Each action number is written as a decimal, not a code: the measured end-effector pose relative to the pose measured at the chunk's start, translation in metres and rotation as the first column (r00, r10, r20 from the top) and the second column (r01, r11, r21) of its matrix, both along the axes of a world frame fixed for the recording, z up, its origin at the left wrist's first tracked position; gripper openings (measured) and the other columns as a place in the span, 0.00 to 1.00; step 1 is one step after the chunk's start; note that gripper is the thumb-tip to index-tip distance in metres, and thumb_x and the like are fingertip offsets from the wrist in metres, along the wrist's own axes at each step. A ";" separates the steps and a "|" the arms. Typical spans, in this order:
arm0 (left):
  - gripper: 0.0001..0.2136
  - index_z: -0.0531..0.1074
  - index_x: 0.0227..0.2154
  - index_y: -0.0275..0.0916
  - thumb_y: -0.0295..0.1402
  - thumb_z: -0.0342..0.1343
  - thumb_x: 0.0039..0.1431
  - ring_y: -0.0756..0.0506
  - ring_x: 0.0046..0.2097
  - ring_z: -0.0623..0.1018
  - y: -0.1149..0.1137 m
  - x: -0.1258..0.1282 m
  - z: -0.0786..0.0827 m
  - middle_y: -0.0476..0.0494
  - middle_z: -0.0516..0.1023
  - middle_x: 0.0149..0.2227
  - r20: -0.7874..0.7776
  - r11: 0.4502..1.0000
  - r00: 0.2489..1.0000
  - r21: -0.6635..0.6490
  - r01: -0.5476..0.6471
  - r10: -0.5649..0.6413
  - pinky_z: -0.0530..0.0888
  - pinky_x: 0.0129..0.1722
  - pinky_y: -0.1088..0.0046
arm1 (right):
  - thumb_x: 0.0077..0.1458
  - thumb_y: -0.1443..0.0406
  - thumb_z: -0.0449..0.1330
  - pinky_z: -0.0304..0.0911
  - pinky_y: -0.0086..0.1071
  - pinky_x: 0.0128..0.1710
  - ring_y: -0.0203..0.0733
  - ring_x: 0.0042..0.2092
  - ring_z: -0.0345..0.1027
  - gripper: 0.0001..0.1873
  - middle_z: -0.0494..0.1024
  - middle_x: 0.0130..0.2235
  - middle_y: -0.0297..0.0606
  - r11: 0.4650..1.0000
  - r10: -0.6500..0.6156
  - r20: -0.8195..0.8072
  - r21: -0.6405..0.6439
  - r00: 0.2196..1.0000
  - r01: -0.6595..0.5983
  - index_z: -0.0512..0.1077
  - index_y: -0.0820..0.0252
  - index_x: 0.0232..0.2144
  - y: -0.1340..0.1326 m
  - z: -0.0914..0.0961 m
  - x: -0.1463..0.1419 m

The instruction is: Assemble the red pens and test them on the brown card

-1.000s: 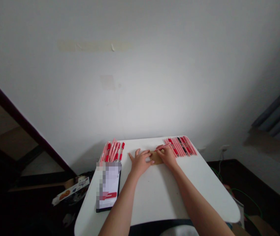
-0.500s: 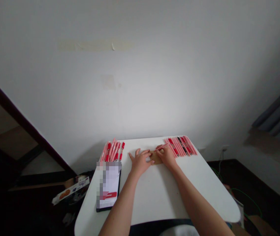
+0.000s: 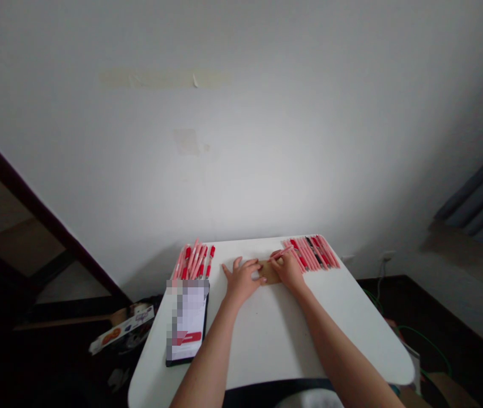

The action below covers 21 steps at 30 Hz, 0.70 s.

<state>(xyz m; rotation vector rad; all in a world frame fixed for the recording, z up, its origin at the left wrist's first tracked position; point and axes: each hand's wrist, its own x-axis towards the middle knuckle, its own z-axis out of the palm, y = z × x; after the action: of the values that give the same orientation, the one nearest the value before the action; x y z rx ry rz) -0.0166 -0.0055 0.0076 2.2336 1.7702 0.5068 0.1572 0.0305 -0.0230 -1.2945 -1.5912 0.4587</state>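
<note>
A small brown card (image 3: 271,275) lies on the white table between my hands. My left hand (image 3: 241,280) is spread, its fingertips touching the card's left edge. In my right hand (image 3: 287,268) a pink pen (image 3: 282,252) is pinched, slanting up to the right over the card. Its tip is hidden by my fingers. Just right of that hand lies a row of pink, red and black pens (image 3: 315,253). At the table's far left is a looser bunch of pink and red pens (image 3: 193,260).
A tablet (image 3: 194,323) with a lit, partly blurred screen lies on the left of the white table (image 3: 266,340). A pale wall (image 3: 249,141) rises behind the far edge. Boxes and clutter (image 3: 124,328) lie on the floor at left, with a green cable (image 3: 426,340) at right.
The pen in my right hand has shifted very slightly over the card. My left hand stays in the same place.
</note>
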 end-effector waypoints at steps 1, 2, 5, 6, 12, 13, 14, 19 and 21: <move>0.19 0.72 0.47 0.57 0.46 0.59 0.50 0.32 0.64 0.56 0.000 0.000 0.000 0.51 0.69 0.59 0.003 1.000 1.000 0.003 0.001 -0.001 0.40 0.57 0.27 | 0.50 0.63 0.55 0.61 0.40 0.48 0.44 0.40 0.69 0.08 0.78 0.34 0.39 1.000 -0.002 0.002 0.000 1.000 0.002 0.73 0.58 0.27 0.000 0.000 0.000; 0.19 0.72 0.47 0.57 0.46 0.59 0.51 0.33 0.64 0.56 0.000 0.000 0.000 0.51 0.69 0.59 0.005 1.000 1.000 0.011 0.002 -0.002 0.40 0.57 0.27 | 0.50 0.63 0.55 0.61 0.40 0.47 0.44 0.40 0.69 0.08 0.78 0.34 0.40 1.000 -0.002 0.006 0.000 1.000 0.002 0.73 0.58 0.28 0.000 0.000 0.000; 0.19 0.72 0.47 0.58 0.46 0.59 0.51 0.33 0.64 0.56 0.000 0.000 0.001 0.50 0.69 0.59 -0.002 1.000 1.000 0.023 0.005 -0.005 0.40 0.58 0.28 | 0.50 0.63 0.55 0.61 0.41 0.47 0.45 0.40 0.68 0.08 0.77 0.34 0.40 1.000 -0.018 0.019 0.010 1.000 0.018 0.73 0.58 0.27 0.001 -0.001 0.001; 0.18 0.72 0.47 0.58 0.46 0.59 0.51 0.33 0.64 0.56 -0.001 0.000 0.001 0.50 0.69 0.59 -0.005 1.000 1.000 0.021 0.004 -0.004 0.41 0.58 0.28 | 0.49 0.63 0.55 0.61 0.41 0.47 0.45 0.40 0.68 0.07 0.77 0.34 0.40 1.000 -0.023 0.021 0.017 1.000 0.023 0.73 0.58 0.26 0.001 -0.001 0.001; 0.18 0.73 0.47 0.57 0.45 0.60 0.51 0.32 0.64 0.57 -0.001 -0.001 0.000 0.51 0.70 0.58 0.011 0.999 1.000 0.044 0.003 -0.003 0.40 0.58 0.29 | 0.49 0.63 0.55 0.61 0.41 0.46 0.45 0.40 0.67 0.07 0.77 0.33 0.40 0.998 -0.034 0.011 0.044 0.999 0.033 0.72 0.57 0.24 0.001 0.000 0.001; 0.18 0.73 0.47 0.57 0.45 0.60 0.51 0.32 0.64 0.57 -0.001 -0.001 -0.001 0.51 0.70 0.58 0.010 0.999 1.000 0.043 0.003 -0.003 0.40 0.58 0.29 | 0.49 0.63 0.55 0.61 0.41 0.46 0.45 0.40 0.67 0.07 0.77 0.33 0.40 0.998 -0.035 0.009 0.045 0.999 0.035 0.72 0.57 0.24 0.001 0.000 0.001; 0.18 0.73 0.47 0.57 0.45 0.60 0.51 0.32 0.64 0.57 0.000 -0.001 -0.001 0.51 0.70 0.58 0.008 0.999 1.000 0.039 0.003 -0.003 0.40 0.58 0.29 | 0.49 0.63 0.55 0.61 0.41 0.46 0.45 0.40 0.67 0.07 0.76 0.33 0.40 0.998 -0.036 0.007 0.045 0.999 0.035 0.72 0.57 0.24 0.001 0.000 0.001; 0.19 0.72 0.47 0.58 0.47 0.59 0.50 0.32 0.64 0.56 0.001 -0.001 -0.003 0.51 0.70 0.58 -0.013 1.000 1.000 0.025 0.000 0.000 0.40 0.57 0.26 | 0.51 0.62 0.55 0.61 0.40 0.46 0.46 0.41 0.68 0.09 0.77 0.34 0.42 0.998 -0.034 -0.019 0.046 0.999 0.035 0.73 0.58 0.25 0.000 0.001 0.002; 0.18 0.72 0.47 0.58 0.46 0.59 0.51 0.32 0.64 0.57 0.001 -0.001 -0.003 0.50 0.70 0.58 -0.017 0.999 1.000 0.037 0.004 -0.003 0.41 0.57 0.26 | 0.53 0.60 0.55 0.61 0.41 0.47 0.46 0.42 0.68 0.11 0.78 0.37 0.42 0.998 -0.028 -0.058 0.062 0.998 0.031 0.74 0.58 0.28 -0.002 0.002 0.003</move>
<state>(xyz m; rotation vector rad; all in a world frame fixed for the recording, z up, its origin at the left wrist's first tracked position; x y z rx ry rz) -0.0172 -0.0042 0.0047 2.2724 1.7793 0.5259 0.1607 0.0285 -0.0210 -1.2453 -1.5254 0.4202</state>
